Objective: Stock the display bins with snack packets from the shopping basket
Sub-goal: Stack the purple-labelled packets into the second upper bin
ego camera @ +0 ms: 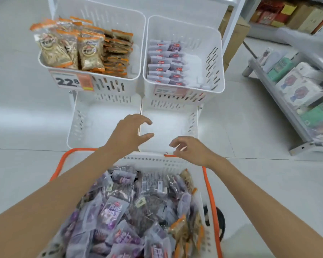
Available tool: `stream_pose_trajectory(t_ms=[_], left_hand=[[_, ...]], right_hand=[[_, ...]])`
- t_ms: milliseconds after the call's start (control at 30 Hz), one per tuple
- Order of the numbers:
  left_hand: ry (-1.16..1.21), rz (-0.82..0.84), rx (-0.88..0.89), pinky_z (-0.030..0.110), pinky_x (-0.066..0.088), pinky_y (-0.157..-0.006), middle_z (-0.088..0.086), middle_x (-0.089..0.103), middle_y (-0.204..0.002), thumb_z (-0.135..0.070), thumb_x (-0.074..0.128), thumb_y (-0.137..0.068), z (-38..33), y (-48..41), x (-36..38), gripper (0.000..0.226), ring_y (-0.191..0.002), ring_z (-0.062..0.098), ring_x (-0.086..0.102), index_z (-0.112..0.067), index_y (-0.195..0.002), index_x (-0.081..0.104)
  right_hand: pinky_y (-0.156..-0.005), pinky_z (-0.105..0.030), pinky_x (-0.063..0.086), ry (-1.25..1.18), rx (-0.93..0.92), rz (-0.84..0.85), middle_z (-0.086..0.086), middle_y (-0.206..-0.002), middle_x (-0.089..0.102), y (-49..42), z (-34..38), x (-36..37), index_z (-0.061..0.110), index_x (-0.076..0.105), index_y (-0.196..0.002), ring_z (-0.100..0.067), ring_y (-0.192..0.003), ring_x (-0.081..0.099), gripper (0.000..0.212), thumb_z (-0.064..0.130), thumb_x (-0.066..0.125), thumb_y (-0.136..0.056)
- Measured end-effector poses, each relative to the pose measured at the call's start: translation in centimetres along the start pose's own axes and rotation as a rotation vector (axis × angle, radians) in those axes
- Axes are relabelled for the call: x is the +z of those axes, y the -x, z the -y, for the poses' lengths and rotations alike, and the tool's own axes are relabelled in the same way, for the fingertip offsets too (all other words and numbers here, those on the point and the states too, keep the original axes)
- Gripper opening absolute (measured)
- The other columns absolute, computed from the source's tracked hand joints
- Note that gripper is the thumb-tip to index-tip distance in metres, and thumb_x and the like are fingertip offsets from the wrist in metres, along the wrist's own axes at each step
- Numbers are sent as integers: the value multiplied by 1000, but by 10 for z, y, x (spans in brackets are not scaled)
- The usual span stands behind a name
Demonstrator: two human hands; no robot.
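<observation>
Head view. Stocking partly done: upper left bin (101,15) well filled with crinkly clear, orange-trimmed packets (86,51); upper right bin (203,40) roughly half filled with flat purple sachets (164,66). Lower left bin (93,118) and lower right bin (172,123) show bare slotted white plastic (no packets seen). Shopping basket (157,161), white slotted plastic, sits nearest, heaped with glossy purple snack packets (112,215); most of the job remains, I judge. Left hand (131,131) spread over the lower bins, right hand (192,149) loosely curled above the basket's far rim; neither holds anything.

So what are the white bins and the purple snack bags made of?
The white bins look like hard moulded plastic, smooth and slightly shiny, with slots through the walls. The purple snack bags seem to be thin glossy plastic film: they show see-through patches, crinkles and glare.
</observation>
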State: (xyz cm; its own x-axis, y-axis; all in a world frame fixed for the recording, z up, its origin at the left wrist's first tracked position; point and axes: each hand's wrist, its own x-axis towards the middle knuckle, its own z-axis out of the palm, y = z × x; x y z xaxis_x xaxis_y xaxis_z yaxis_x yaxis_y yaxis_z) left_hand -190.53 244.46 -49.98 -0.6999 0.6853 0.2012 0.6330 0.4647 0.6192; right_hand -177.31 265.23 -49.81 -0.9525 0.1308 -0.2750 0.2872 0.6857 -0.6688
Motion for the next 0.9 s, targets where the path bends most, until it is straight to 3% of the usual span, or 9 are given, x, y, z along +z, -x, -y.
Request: stream_pose_trajectory(t_ms=[267, 333, 400, 500, 600, 667, 733, 833, 900], left_hand=[[121, 111, -315, 31, 50, -88, -3, 65, -104, -37, 75, -83, 67, 129, 22, 29, -93, 10, 61, -32, -109, 62], [148, 153, -352, 32, 50, -91, -2, 64, -101, -36, 73, -85, 68, 142, 28, 28, -95, 10, 61, -32, -111, 62], [179, 200, -370, 31, 51, -87, -5, 61, -99, -34, 72, -87, 56, 148, 33, 29, -94, 11, 61, -31, -113, 59], [339, 277, -354, 24, 49, -84, -14, 56, -110, -34, 73, -85, 19, 149, 38, 43, -95, 2, 57, -32, -123, 53], [585, 313, -486, 31, 48, -95, -9, 46, -130, -39, 81, -75, -8, 144, 43, 87, -117, 14, 55, -30, -146, 33], [903, 282, -670, 35, 55, -90, 4, 49, -139, -31, 85, -69, -11, 142, 40, 102, -111, 21, 64, -24, -151, 24], [1156, 228, -824, 32, 60, -79, 16, 60, -131, -17, 87, -65, -5, 143, 31, 111, -98, 26, 72, -15, -153, 19], [1235, 294, -907, 33, 61, -75, 12, 67, -116, -15, 83, -65, 9, 150, 12, 84, -95, 26, 72, -14, -136, 38], [1019, 403, -889, 29, 60, -76, 13, 73, -107, -17, 80, -73, 23, 158, -1, 61, -93, 20, 72, -7, -127, 53]], right_hand=[[-77, -39, 50, 566, 205, 583, -8, -130, 54, 45, -84, 87, 22, 48, -137, -31, -109, 56, 58, -3, 53, -85], [-79, -37, 50, 619, 194, 498, -6, -123, 61, 57, -103, 95, 22, 57, -129, -27, -104, 58, 49, -1, 54, -86], [-73, -34, 47, 596, 117, 309, 3, -87, 65, 62, -103, 94, 21, 67, -93, -17, -82, 59, 7, 17, 64, -89], [-54, -25, 28, 186, 38, 61, 6, -54, 34, 61, -59, 87, 28, 46, -55, -11, -52, 31, 42, 35, 69, -90], [-51, -23, 27, -176, -37, -88, 0, -55, 36, 57, -1, 95, 12, 52, -59, -11, -52, 32, 43, 38, 64, -92], [-54, -25, 36, -332, -36, -135, -10, -63, 46, 52, 21, 107, -10, 59, -79, -16, -56, 41, 54, 42, 60, -93], [-58, -21, 45, -439, -7, -130, -8, -66, 55, 49, 33, 118, -11, 63, -88, -12, -58, 52, 47, 36, 60, -95], [-55, -12, 42, -429, -18, -63, 11, -56, 60, 44, 44, 128, 7, 68, -83, 2, -51, 53, 26, 28, 60, -96], [-48, -9, 34, -357, -56, -2, 11, -52, 52, 43, 53, 136, 2, 69, -87, 2, -43, 45, 27, 27, 62, -95]])
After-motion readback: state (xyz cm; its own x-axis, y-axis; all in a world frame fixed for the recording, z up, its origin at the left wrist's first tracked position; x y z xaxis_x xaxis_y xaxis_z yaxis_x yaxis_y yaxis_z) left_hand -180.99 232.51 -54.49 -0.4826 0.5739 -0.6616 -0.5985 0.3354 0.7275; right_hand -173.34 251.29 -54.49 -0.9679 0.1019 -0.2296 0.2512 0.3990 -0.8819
